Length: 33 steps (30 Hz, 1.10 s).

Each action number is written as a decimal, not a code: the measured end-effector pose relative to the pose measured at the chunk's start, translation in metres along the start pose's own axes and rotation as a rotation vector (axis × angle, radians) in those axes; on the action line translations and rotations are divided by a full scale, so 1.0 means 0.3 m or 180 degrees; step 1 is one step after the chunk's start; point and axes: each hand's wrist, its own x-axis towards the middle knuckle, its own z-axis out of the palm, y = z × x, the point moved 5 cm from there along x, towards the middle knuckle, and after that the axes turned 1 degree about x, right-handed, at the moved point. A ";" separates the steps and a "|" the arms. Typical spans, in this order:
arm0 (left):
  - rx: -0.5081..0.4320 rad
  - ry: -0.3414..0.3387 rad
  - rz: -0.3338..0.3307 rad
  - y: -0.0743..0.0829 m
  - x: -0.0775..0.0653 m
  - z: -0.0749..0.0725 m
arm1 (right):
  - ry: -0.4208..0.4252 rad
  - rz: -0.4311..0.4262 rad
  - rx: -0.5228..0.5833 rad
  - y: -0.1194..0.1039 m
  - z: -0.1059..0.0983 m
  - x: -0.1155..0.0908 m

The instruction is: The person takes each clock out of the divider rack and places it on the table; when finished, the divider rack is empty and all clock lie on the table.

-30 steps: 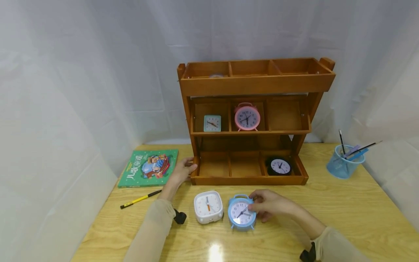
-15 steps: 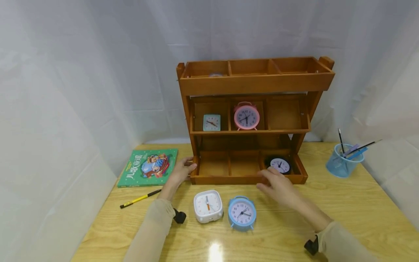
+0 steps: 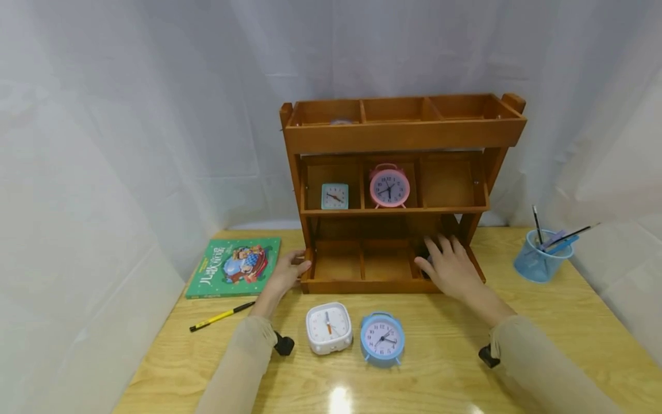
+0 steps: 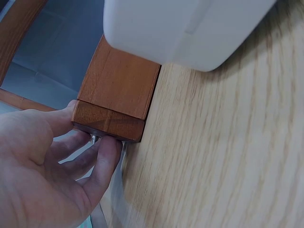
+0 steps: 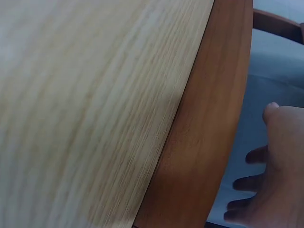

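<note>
In the head view, my left hand (image 3: 283,273) holds the lower left corner of a brown wooden shelf (image 3: 372,286). The left wrist view shows the thumb and fingers pinching the wooden end (image 4: 109,118). My right hand (image 3: 452,276) reaches over the bottom right compartment with its fingers spread. It covers most of the black round clock (image 3: 426,272); whether it touches the clock cannot be seen. In the right wrist view the fingers are loosely bent behind the front board (image 5: 209,109). A white clock (image 3: 329,328) and a blue alarm clock (image 3: 383,339) stand in front of the shelf.
On the middle tier are a small mint square clock (image 3: 335,196) and a pink alarm clock (image 3: 389,188). A green book (image 3: 235,267) and a yellow pen (image 3: 222,316) lie at left. A blue pen holder (image 3: 540,261) stands at right.
My right hand has let go of the blue alarm clock and moved up and to the right, over the black clock. The left hand has stayed on the shelf corner.
</note>
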 end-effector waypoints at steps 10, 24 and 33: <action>-0.0033 -0.0007 0.0022 0.008 -0.006 0.004 | -0.0354 0.0402 0.0209 0.045 0.035 0.024; -0.0053 -0.0057 0.0142 0.011 -0.016 -0.008 | -0.0698 0.0735 0.0569 0.090 0.087 0.043; -0.0050 -0.0016 0.0061 0.001 -0.008 0.000 | -0.0792 0.0931 0.0655 0.091 0.095 0.047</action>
